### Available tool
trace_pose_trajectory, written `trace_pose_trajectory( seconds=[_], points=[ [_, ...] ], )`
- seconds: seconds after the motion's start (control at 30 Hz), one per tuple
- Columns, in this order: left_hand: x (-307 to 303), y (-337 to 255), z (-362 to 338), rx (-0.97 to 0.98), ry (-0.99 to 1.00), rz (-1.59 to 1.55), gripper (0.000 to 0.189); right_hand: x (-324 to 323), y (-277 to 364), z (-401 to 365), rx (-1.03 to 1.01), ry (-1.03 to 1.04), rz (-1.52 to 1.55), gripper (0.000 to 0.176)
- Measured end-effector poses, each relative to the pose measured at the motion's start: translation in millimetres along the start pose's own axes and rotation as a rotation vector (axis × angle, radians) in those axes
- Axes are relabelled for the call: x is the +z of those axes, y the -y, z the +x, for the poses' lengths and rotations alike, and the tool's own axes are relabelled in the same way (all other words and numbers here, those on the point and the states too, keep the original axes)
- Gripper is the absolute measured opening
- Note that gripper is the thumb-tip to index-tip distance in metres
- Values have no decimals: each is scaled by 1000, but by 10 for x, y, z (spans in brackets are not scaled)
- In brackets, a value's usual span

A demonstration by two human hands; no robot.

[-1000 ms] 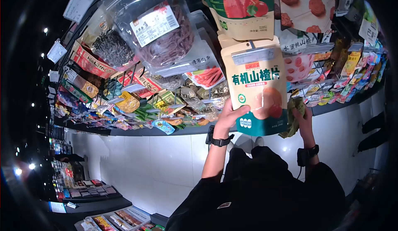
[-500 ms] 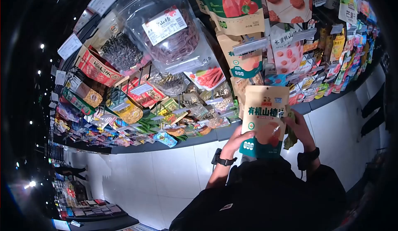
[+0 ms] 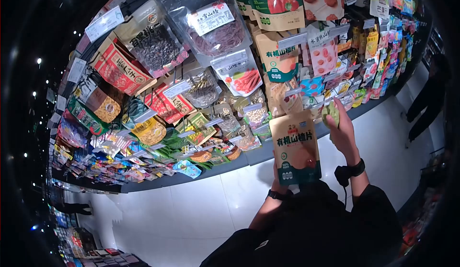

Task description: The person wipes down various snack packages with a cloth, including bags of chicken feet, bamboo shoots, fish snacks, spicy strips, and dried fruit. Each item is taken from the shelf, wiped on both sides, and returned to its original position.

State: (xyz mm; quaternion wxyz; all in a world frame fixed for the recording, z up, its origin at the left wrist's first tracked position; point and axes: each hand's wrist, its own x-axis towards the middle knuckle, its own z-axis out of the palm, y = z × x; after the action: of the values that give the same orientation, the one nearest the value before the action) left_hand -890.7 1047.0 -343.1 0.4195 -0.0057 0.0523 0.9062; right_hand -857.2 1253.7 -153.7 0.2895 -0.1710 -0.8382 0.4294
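A brown and dark green pouch of hawthorn slices (image 3: pixel 294 147) stands upright in front of my body, its printed front facing up at me. My left hand (image 3: pixel 279 183) grips it from the lower left, with most of the fingers hidden behind the pouch. To its right, my right hand (image 3: pixel 342 135) is raised apart from the pouch and closed around a small green packet (image 3: pixel 330 114). The packet's label is too small to read. Just beyond, matching hawthorn pouches (image 3: pixel 278 58) hang on the rack.
Shelves of hanging snack bags (image 3: pixel 143 41) curve around ahead of me, with price tags (image 3: pixel 177 88) on their hooks. A dark shelf edge (image 3: pixel 220 168) borders the pale tiled floor (image 3: pixel 191 209). Another person (image 3: pixel 426 94) stands at the far right, and a dark-clothed person (image 3: pixel 74 208) is far left.
My right hand has come off the hawthorn pouch and risen with the green packet. The pouch has shifted slightly left, held by my left hand alone. The camera view has shifted a little.
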Motion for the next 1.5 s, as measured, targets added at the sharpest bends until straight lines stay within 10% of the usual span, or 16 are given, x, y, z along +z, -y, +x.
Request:
trace_pose_trajectory(
  seconds=[0.3, 0.43, 0.57, 0.63, 0.7, 0.87, 1.13, 1.2, 1.3, 1.5],
  points=[
    [-327, 231, -56, -203, 50, 73, 67, 299, -331, -559, -254, 27, -39, 42],
    [-354, 451, 33, -32, 9, 427, 60, 272, -174, -794, -431, 376, -279, 41],
    [-287, 755, 16, -168, -100, 63, 54, -84, -344, -620, -624, 495, -304, 41],
    [98, 981, 183, -276, 278, -282, 52, -170, -621, -442, -591, 428, -360, 39],
    [73, 1195, 222, -190, -149, -4, 51, -267, -784, -333, -441, 433, -311, 34],
    [63, 1478, 404, -119, -108, 29, 53, -553, -742, -580, -801, 649, -265, 29],
    [489, 1570, 496, 4, -61, -39, 67, -677, -1157, -233, -414, 458, -309, 36],
    [345, 1500, 563, -3, 283, -301, 68, -667, -1002, -305, -523, 547, -245, 38],
    [374, 1361, 514, 58, 103, -177, 68, -722, -932, -364, -647, 690, -181, 41],
    [379, 1140, 509, 57, 13, 27, 70, -851, -1100, -196, -255, 545, -279, 42]
  ],
)
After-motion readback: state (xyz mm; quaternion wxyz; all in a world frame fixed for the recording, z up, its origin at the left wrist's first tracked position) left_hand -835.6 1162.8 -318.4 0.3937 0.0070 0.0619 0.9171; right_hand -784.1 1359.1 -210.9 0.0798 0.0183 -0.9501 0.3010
